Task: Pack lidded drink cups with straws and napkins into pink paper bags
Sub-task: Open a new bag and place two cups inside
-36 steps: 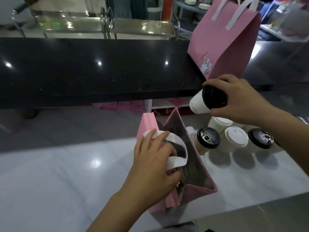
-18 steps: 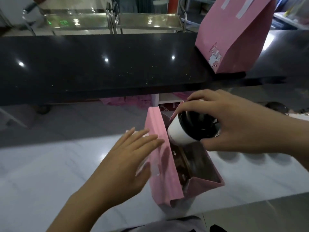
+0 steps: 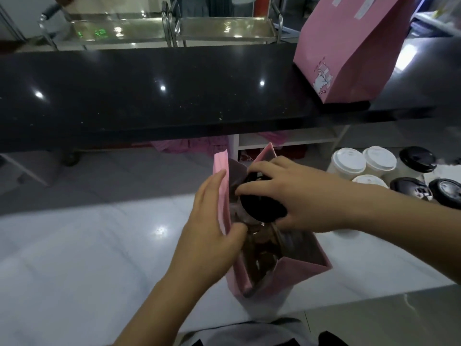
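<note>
— Gripping anything with your right hand (image 3: 294,196) at that moment?

— Yes. My fingers were curled over the black lid of a cup (image 3: 259,208), thumb on the near side. The cup sat in the mouth of the open pink bag (image 3: 274,278), partly below its rim. I saw only the lid; my hand and the bag hid the cup's body.

— Where did the bag stand?

— On the white counter (image 3: 87,245), close to its front edge and right of the middle.

— And your left hand (image 3: 212,236)?

— It lay against the bag's left wall. The fingers were straight and pressed together on the outside, and the thumb was hooked over the rim to the inside, so I pinched that wall.

— What was inside the bag?

— Something brownish lay low down in it, too dim for me to tell.

— Any more cups?

— Six stood upright in a tight cluster at the counter's right edge, toward the back and apart from the bag. There were three white-lidded cups (image 3: 348,162) on the left of the cluster and three black-lidded cups (image 3: 417,158) on the right.

— Only one bag?

— No. A second pink bag (image 3: 349,53) stood on the black upper counter (image 3: 174,96), near its right end, with a small cartoon print low on its side.
</note>
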A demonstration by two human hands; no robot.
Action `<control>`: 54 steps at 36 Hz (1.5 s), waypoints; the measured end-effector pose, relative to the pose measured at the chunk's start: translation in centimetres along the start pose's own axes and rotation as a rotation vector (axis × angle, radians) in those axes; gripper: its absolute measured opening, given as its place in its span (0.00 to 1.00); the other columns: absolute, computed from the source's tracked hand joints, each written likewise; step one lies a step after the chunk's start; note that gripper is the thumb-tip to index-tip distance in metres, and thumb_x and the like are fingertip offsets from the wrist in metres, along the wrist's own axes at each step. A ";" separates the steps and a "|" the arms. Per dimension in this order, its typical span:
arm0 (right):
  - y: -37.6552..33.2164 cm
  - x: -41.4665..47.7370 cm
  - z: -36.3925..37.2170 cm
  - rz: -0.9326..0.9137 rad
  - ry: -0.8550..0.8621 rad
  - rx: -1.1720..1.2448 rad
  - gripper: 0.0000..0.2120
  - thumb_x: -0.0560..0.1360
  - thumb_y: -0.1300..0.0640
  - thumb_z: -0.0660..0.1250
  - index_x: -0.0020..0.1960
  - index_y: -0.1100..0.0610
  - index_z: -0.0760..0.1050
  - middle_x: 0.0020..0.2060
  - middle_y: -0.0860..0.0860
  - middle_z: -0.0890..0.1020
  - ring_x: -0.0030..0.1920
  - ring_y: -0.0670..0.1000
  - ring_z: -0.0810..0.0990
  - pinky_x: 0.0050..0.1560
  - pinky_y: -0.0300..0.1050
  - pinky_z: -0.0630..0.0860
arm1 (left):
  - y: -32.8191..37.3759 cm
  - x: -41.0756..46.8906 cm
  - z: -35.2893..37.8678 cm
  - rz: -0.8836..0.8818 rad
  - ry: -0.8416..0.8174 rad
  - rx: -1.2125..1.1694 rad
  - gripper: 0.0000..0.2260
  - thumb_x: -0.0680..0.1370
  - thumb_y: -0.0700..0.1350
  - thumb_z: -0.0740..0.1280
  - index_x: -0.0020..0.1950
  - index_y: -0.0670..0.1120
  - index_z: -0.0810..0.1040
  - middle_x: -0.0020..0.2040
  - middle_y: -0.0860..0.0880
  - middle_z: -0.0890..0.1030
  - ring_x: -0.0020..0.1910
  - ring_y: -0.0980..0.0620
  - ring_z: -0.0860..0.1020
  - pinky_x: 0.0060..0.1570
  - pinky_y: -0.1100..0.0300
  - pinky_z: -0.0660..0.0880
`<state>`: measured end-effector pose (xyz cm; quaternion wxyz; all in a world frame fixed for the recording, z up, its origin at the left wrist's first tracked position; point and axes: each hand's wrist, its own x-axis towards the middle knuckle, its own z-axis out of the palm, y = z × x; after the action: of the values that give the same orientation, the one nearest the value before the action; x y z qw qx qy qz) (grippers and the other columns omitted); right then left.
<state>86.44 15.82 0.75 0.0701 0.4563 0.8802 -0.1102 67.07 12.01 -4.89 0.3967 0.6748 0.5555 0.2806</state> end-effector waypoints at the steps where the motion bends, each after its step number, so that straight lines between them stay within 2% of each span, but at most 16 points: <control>1: 0.1 0.4 0.5 -0.005 -0.027 -0.029 0.37 0.73 0.48 0.72 0.74 0.35 0.56 0.73 0.44 0.61 0.70 0.51 0.61 0.67 0.50 0.71 | -0.3 -0.2 -0.3 0.000 0.014 -0.018 0.32 0.77 0.43 0.68 0.73 0.67 0.58 0.73 0.65 0.61 0.64 0.72 0.65 0.63 0.59 0.76; 2: 0.3 0.8 1.0 -0.008 -0.057 -0.058 0.37 0.73 0.48 0.72 0.75 0.36 0.55 0.73 0.45 0.60 0.71 0.51 0.61 0.67 0.51 0.72 | -0.6 -0.4 -0.5 0.002 0.025 -0.027 0.30 0.77 0.41 0.67 0.71 0.68 0.61 0.73 0.64 0.61 0.64 0.72 0.65 0.59 0.66 0.76; 4: 0.7 1.5 2.1 -0.010 -0.109 -0.093 0.37 0.74 0.49 0.71 0.76 0.38 0.54 0.74 0.47 0.61 0.71 0.53 0.63 0.66 0.51 0.72 | -0.8 -0.7 -0.9 -0.010 0.024 -0.044 0.27 0.77 0.38 0.66 0.67 0.67 0.67 0.76 0.62 0.60 0.60 0.78 0.66 0.44 0.78 0.72; 6: 1.2 2.2 3.1 0.006 -0.151 -0.095 0.37 0.74 0.50 0.71 0.76 0.39 0.54 0.74 0.48 0.61 0.70 0.54 0.64 0.66 0.52 0.73 | -1.0 -1.0 -1.0 -0.040 0.016 -0.057 0.25 0.77 0.37 0.66 0.66 0.64 0.70 0.76 0.60 0.61 0.50 0.85 0.65 0.37 0.82 0.68; 9: 1.8 3.1 4.5 0.030 -0.190 -0.094 0.37 0.74 0.53 0.71 0.75 0.40 0.55 0.73 0.49 0.64 0.69 0.54 0.67 0.65 0.54 0.74 | -1.0 -1.4 -1.2 -0.067 0.025 -0.060 0.26 0.78 0.36 0.66 0.70 0.60 0.70 0.77 0.59 0.61 0.39 0.85 0.67 0.34 0.82 0.67; 15: 2.9 4.5 6.9 0.040 -0.243 -0.062 0.34 0.74 0.56 0.70 0.74 0.41 0.59 0.73 0.48 0.64 0.69 0.56 0.69 0.65 0.56 0.74 | -1.2 -1.5 -1.6 -0.069 0.026 -0.086 0.28 0.78 0.39 0.67 0.74 0.60 0.67 0.77 0.60 0.60 0.36 0.84 0.68 0.36 0.82 0.67; 19: 3.5 5.1 7.7 0.078 -0.270 0.017 0.36 0.74 0.56 0.71 0.76 0.40 0.59 0.76 0.46 0.60 0.74 0.55 0.64 0.71 0.56 0.68 | -1.6 -1.5 -1.7 -0.060 0.010 -0.099 0.28 0.78 0.42 0.67 0.75 0.61 0.65 0.77 0.61 0.60 0.35 0.83 0.67 0.36 0.81 0.68; 26: 3.5 5.3 8.3 0.132 -0.243 0.061 0.36 0.74 0.57 0.71 0.77 0.43 0.60 0.75 0.48 0.61 0.69 0.56 0.71 0.67 0.53 0.73 | -2.4 -1.3 -1.9 -0.044 -0.006 -0.107 0.28 0.79 0.43 0.68 0.74 0.64 0.64 0.77 0.64 0.59 0.36 0.84 0.67 0.34 0.79 0.69; 31: 2.8 6.0 8.5 0.129 -0.215 0.085 0.35 0.74 0.59 0.70 0.77 0.44 0.61 0.73 0.48 0.63 0.68 0.55 0.71 0.67 0.50 0.73 | -2.9 -1.3 -2.1 -0.013 -0.031 -0.109 0.28 0.79 0.44 0.67 0.74 0.66 0.63 0.76 0.66 0.59 0.42 0.82 0.69 0.38 0.80 0.70; 35: 2.4 6.6 8.7 0.125 -0.222 0.092 0.34 0.74 0.61 0.70 0.76 0.44 0.63 0.74 0.49 0.64 0.71 0.55 0.68 0.70 0.52 0.70 | -3.4 -1.2 -2.4 0.037 -0.047 -0.087 0.29 0.78 0.48 0.66 0.71 0.72 0.60 0.76 0.69 0.58 0.64 0.74 0.63 0.56 0.78 0.60; 37: 2.2 6.8 9.0 0.119 -0.235 0.082 0.33 0.75 0.62 0.70 0.76 0.45 0.65 0.74 0.50 0.64 0.71 0.56 0.69 0.69 0.53 0.71 | -3.5 -1.1 -2.4 0.048 -0.051 -0.082 0.29 0.77 0.51 0.67 0.70 0.74 0.59 0.76 0.69 0.58 0.69 0.72 0.60 0.60 0.75 0.59; 41: 2.1 7.4 9.8 0.118 -0.243 0.083 0.31 0.74 0.61 0.71 0.74 0.45 0.67 0.73 0.49 0.67 0.68 0.55 0.72 0.66 0.53 0.74 | -3.5 -1.1 -2.5 0.062 -0.075 -0.084 0.28 0.76 0.56 0.67 0.71 0.73 0.58 0.76 0.68 0.57 0.70 0.71 0.58 0.61 0.76 0.57; 45: 2.1 7.5 9.5 0.152 -0.260 0.101 0.31 0.74 0.60 0.71 0.74 0.44 0.67 0.72 0.48 0.68 0.69 0.54 0.71 0.68 0.53 0.73 | -3.2 -1.2 -2.7 0.071 -0.107 -0.091 0.28 0.76 0.58 0.67 0.70 0.73 0.56 0.77 0.67 0.56 0.69 0.70 0.57 0.66 0.67 0.57; 50: 1.0 6.3 7.9 0.146 -0.265 0.015 0.36 0.74 0.59 0.71 0.76 0.38 0.60 0.77 0.46 0.61 0.75 0.55 0.64 0.71 0.57 0.69 | -3.1 -1.2 -2.9 0.084 -0.141 -0.104 0.33 0.68 0.66 0.62 0.72 0.73 0.54 0.78 0.67 0.54 0.74 0.64 0.59 0.68 0.62 0.60; 52: 0.0 5.2 5.9 0.164 -0.222 0.050 0.33 0.75 0.57 0.70 0.75 0.38 0.62 0.75 0.44 0.64 0.73 0.52 0.66 0.71 0.54 0.70 | -3.1 -1.2 -2.9 0.082 -0.157 -0.118 0.36 0.68 0.66 0.62 0.74 0.72 0.54 0.78 0.68 0.53 0.72 0.66 0.58 0.68 0.63 0.59; 54: -0.9 3.5 3.1 0.188 -0.129 0.144 0.27 0.76 0.54 0.69 0.72 0.41 0.67 0.70 0.43 0.72 0.68 0.47 0.72 0.67 0.48 0.73 | -3.3 -1.2 -2.9 0.088 -0.167 -0.134 0.37 0.67 0.66 0.63 0.75 0.71 0.54 0.78 0.68 0.53 0.72 0.68 0.57 0.67 0.66 0.57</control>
<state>83.77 17.23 -2.91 0.1037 0.5326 0.8169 -0.1954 62.69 11.70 -6.03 0.4729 0.6916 0.4704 0.2772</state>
